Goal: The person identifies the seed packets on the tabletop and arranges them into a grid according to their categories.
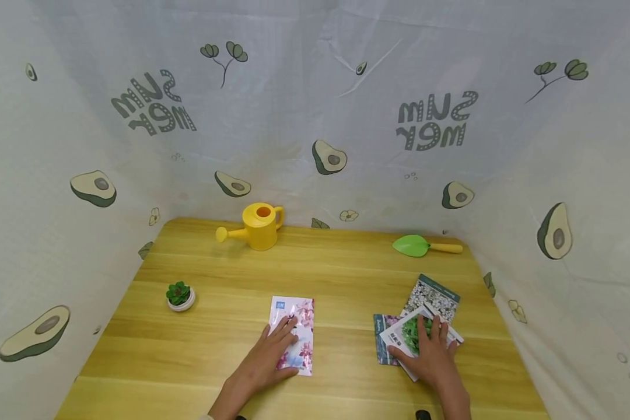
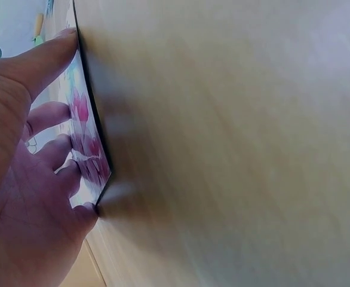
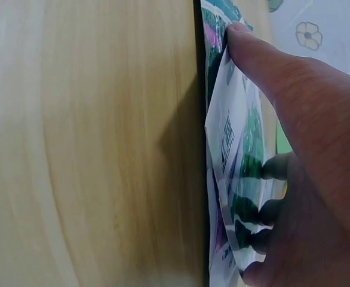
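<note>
Near the middle of the wooden table lies a white packet with pink flowers [image 1: 305, 338]. My left hand [image 1: 265, 359] rests on it with spread fingers; in the left wrist view the thumb [image 2: 43, 63] touches the packet by its edge. To the right, my right hand [image 1: 433, 356] lies over a white packet with a green leafy picture [image 1: 409, 335]. That one overlaps a teal packet with white flowers [image 1: 433, 297] and another teal packet with purple flowers [image 1: 382, 338]. In the right wrist view, the right fingertips touch the leafy packet's face.
A yellow watering can [image 1: 261, 228] stands at the back of the table [image 1: 205, 350]. A green toy trowel with a yellow handle [image 1: 413, 245] lies at the back right. On the left sits a small succulent in a white pot [image 1: 181, 297]. A printed curtain [image 1: 294, 87] surrounds the table.
</note>
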Action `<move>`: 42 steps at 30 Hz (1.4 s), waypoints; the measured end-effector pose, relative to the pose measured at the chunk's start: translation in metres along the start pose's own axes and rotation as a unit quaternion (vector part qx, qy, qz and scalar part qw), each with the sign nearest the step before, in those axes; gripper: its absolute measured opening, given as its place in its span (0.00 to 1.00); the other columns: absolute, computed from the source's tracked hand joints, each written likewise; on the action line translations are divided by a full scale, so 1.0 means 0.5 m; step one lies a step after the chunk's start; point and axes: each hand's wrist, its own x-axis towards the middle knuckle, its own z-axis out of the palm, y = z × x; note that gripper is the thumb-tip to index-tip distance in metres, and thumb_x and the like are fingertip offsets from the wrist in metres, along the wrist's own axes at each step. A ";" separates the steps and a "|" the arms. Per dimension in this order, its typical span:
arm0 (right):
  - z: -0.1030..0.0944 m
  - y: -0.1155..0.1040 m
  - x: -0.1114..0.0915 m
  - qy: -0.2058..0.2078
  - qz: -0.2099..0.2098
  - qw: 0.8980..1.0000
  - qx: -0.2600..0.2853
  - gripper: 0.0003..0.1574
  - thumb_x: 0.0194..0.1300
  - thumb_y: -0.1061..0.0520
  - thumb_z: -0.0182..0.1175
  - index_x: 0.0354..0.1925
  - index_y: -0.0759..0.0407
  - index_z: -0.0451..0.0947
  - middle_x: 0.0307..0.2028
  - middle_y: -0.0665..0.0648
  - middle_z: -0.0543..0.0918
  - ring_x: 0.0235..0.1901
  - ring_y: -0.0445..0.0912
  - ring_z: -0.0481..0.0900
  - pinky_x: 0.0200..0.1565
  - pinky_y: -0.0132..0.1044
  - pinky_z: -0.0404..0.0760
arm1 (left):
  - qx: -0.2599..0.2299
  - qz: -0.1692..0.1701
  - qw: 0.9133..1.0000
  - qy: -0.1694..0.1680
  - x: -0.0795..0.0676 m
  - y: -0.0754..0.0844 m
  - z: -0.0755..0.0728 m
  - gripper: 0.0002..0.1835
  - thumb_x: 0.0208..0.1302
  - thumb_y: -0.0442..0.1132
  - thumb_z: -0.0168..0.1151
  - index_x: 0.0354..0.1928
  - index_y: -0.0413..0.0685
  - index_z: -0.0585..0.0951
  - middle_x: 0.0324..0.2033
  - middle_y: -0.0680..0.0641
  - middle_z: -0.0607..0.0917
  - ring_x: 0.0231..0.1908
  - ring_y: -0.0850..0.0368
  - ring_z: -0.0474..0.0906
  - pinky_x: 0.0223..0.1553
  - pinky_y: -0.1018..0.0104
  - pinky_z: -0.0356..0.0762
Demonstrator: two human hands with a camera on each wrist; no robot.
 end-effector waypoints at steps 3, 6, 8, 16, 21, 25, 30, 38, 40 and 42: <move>0.005 -0.007 0.002 -0.002 -0.004 1.000 0.002 0.82 0.65 0.22 0.66 0.82 0.79 0.39 0.78 0.87 0.27 0.77 0.84 0.24 0.69 0.86 0.30 | 0.002 -0.013 1.000 -0.018 0.000 0.009 -0.010 0.34 0.63 0.48 0.79 0.66 0.38 0.80 0.80 0.36 0.67 0.80 0.33 0.59 0.76 0.28 0.56; 0.007 -0.013 0.004 -0.002 -0.006 1.000 0.004 0.82 0.65 0.23 0.66 0.83 0.78 0.39 0.79 0.86 0.27 0.77 0.83 0.24 0.69 0.85 0.29 | 0.005 -0.026 0.999 -0.033 0.001 0.014 -0.016 0.34 0.64 0.47 0.78 0.67 0.38 0.80 0.81 0.37 0.66 0.81 0.35 0.57 0.78 0.30 0.54; 0.006 -0.018 0.005 -0.002 -0.010 1.000 0.007 0.81 0.65 0.23 0.67 0.83 0.77 0.39 0.79 0.86 0.27 0.78 0.83 0.24 0.69 0.85 0.28 | 0.010 -0.028 0.999 -0.037 0.002 0.015 -0.017 0.34 0.65 0.47 0.78 0.68 0.38 0.79 0.81 0.37 0.65 0.82 0.35 0.56 0.79 0.31 0.54; 0.006 -0.026 0.011 0.006 -0.030 1.000 0.006 0.81 0.64 0.25 0.69 0.83 0.78 0.42 0.79 0.88 0.31 0.78 0.84 0.27 0.68 0.88 0.31 | 0.019 -0.030 0.998 -0.042 0.005 0.013 -0.015 0.35 0.65 0.48 0.78 0.69 0.39 0.79 0.82 0.38 0.65 0.82 0.36 0.56 0.79 0.32 0.54; 0.011 -0.033 0.017 0.017 -0.035 0.999 0.006 0.81 0.63 0.26 0.71 0.82 0.78 0.43 0.79 0.87 0.33 0.78 0.84 0.29 0.69 0.87 0.32 | 0.017 -0.033 0.998 -0.046 0.007 0.016 -0.019 0.34 0.65 0.48 0.78 0.68 0.39 0.79 0.82 0.38 0.65 0.82 0.37 0.57 0.79 0.32 0.54; 0.015 -0.043 0.020 0.016 -0.036 0.999 0.010 0.80 0.62 0.26 0.71 0.82 0.78 0.44 0.80 0.86 0.33 0.79 0.83 0.29 0.69 0.87 0.33 | 0.014 -0.035 0.998 -0.044 0.007 0.018 -0.019 0.33 0.64 0.46 0.79 0.66 0.40 0.80 0.81 0.37 0.66 0.82 0.36 0.58 0.78 0.31 0.55; 0.015 -0.053 0.022 0.011 -0.038 0.999 0.007 0.81 0.63 0.25 0.71 0.83 0.76 0.43 0.80 0.85 0.33 0.79 0.82 0.29 0.70 0.86 0.33 | 0.010 -0.031 0.999 -0.040 0.007 0.015 -0.018 0.32 0.64 0.46 0.79 0.66 0.40 0.80 0.81 0.38 0.66 0.82 0.36 0.58 0.78 0.30 0.55; 0.019 -0.069 0.031 0.010 -0.043 0.999 -0.001 0.81 0.63 0.25 0.71 0.83 0.76 0.44 0.81 0.85 0.33 0.79 0.82 0.29 0.70 0.86 0.33 | 0.012 -0.026 0.999 -0.033 0.007 0.008 -0.012 0.32 0.64 0.48 0.79 0.65 0.41 0.80 0.81 0.38 0.66 0.82 0.37 0.58 0.78 0.30 0.55; 0.019 -0.073 0.032 0.008 -0.046 0.999 0.002 0.80 0.63 0.25 0.71 0.83 0.76 0.44 0.81 0.84 0.33 0.79 0.82 0.28 0.70 0.85 0.32 | 0.013 -0.033 0.998 -0.042 0.007 0.013 -0.017 0.32 0.64 0.47 0.79 0.66 0.41 0.80 0.81 0.38 0.66 0.82 0.38 0.57 0.79 0.31 0.55; 0.020 -0.077 0.032 0.008 -0.050 0.999 0.006 0.80 0.63 0.25 0.71 0.83 0.75 0.44 0.81 0.84 0.32 0.79 0.81 0.28 0.71 0.85 0.32 | 0.011 -0.035 0.998 -0.042 0.007 0.013 -0.017 0.32 0.64 0.47 0.79 0.66 0.41 0.80 0.81 0.38 0.65 0.82 0.38 0.57 0.79 0.31 0.54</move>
